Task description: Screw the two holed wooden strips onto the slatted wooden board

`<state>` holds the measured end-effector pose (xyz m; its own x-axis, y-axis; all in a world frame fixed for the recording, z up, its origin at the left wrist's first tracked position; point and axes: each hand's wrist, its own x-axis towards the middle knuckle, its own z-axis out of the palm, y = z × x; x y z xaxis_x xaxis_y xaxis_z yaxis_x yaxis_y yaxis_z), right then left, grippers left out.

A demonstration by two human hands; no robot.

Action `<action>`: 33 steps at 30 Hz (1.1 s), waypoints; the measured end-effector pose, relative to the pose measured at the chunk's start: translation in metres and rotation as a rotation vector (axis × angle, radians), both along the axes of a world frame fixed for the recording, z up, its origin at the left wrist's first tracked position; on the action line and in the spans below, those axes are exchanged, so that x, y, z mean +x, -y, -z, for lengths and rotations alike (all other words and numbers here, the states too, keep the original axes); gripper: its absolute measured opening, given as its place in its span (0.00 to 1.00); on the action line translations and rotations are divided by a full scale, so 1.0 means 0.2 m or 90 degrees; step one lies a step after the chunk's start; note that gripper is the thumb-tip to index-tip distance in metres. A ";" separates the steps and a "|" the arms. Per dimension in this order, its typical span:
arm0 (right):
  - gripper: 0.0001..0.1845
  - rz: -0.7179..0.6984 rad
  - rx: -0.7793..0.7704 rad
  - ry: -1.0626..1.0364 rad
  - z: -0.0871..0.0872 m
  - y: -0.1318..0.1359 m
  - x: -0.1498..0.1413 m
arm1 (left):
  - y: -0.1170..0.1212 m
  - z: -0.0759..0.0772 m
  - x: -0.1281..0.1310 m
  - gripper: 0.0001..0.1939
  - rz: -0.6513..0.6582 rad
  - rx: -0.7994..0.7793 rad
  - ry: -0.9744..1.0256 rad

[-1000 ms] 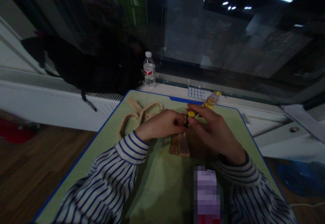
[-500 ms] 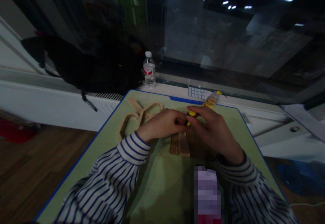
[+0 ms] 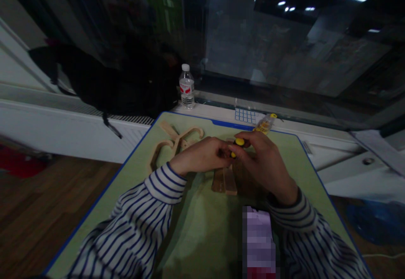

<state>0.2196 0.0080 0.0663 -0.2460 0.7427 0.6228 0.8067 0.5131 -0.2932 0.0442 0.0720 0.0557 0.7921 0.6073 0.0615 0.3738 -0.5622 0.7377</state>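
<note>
Your right hand clamps its fingers on one yellow-and-black handle; whether your left hand has fingers gripping it, I can't tell. One bottle stands far.

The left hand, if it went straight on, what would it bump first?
Probably the yellow-topped tool held by the right hand, close beside the left hand; exact depth is hard to judge.

**Water bottle stands beside black bag on windowsill**

The clear, white-capped bottle is upright before a dark window. A blue-gridded sheet lies to its right. Crumpled blue plastic sits low at right; a blurred red item lies on the wooden floor at left.
</note>
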 end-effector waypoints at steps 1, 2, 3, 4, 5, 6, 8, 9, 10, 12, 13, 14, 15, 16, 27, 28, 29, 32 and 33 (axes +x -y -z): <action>0.14 0.001 -0.001 0.001 0.00 0.00 0.00 | 0.00 0.00 0.00 0.11 0.001 0.000 0.004; 0.15 0.002 -0.003 0.001 0.00 0.00 0.00 | 0.00 0.00 -0.01 0.12 -0.001 -0.001 0.007; 0.15 0.003 -0.005 0.001 0.00 0.00 0.00 | 0.00 0.00 -0.01 0.12 -0.007 -0.002 0.010; 0.15 0.003 -0.007 0.001 0.00 0.00 0.00 | 0.01 0.00 -0.02 0.12 -0.016 -0.002 0.012; 0.15 0.005 -0.009 0.000 0.00 0.00 0.00 | 0.02 0.01 -0.03 0.12 -0.032 -0.002 0.018; 0.15 0.005 -0.012 0.000 0.00 0.00 0.00 | 0.03 0.02 -0.04 0.13 -0.052 -0.001 0.029; 0.15 0.001 -0.017 0.000 0.00 0.00 -0.01 | 0.07 0.07 -0.08 0.16 -0.103 0.009 0.075; 0.14 -0.001 -0.018 0.000 0.00 0.01 -0.01 | 0.10 0.10 -0.09 0.18 -0.131 0.017 0.113; 0.14 -0.003 -0.019 0.000 -0.01 0.01 -0.01 | 0.13 0.13 -0.11 0.20 -0.164 0.034 0.152; 0.14 -0.002 -0.020 0.002 -0.01 0.01 -0.01 | 0.19 0.21 -0.13 0.24 -0.217 0.066 0.220; 0.14 0.002 -0.021 0.004 -0.01 0.01 -0.01 | 0.22 0.25 -0.14 0.25 -0.221 0.088 0.241; 0.14 0.005 -0.025 0.006 -0.01 0.01 -0.01 | 0.25 0.29 -0.14 0.28 -0.207 0.115 0.241; 0.14 0.009 -0.029 0.007 -0.01 0.01 -0.01 | 0.27 0.31 -0.14 0.31 -0.188 0.142 0.224; 0.14 0.012 -0.032 0.007 -0.01 0.01 -0.01 | 0.29 0.33 -0.13 0.34 -0.181 0.162 0.216; 0.16 0.022 -0.026 0.002 -0.02 0.02 0.00 | 0.40 0.37 -0.05 0.31 -0.194 0.220 0.167; 0.16 0.021 -0.027 0.002 -0.02 0.02 0.00 | 0.40 0.37 -0.05 0.30 -0.194 0.219 0.170; 0.16 0.021 -0.028 0.001 -0.02 0.02 0.00 | 0.40 0.37 -0.05 0.29 -0.194 0.217 0.172; 0.16 0.020 -0.025 -0.001 -0.02 0.02 0.00 | 0.41 0.38 -0.05 0.27 -0.191 0.218 0.179; 0.16 0.020 -0.024 -0.001 -0.02 0.02 0.00 | 0.41 0.38 -0.05 0.27 -0.191 0.218 0.180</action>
<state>0.2191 0.0042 0.0695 -0.2207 0.7734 0.5942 0.8221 0.4753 -0.3134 0.0338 -0.0104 -0.0193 0.5110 0.7119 0.4817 0.3688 -0.6878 0.6252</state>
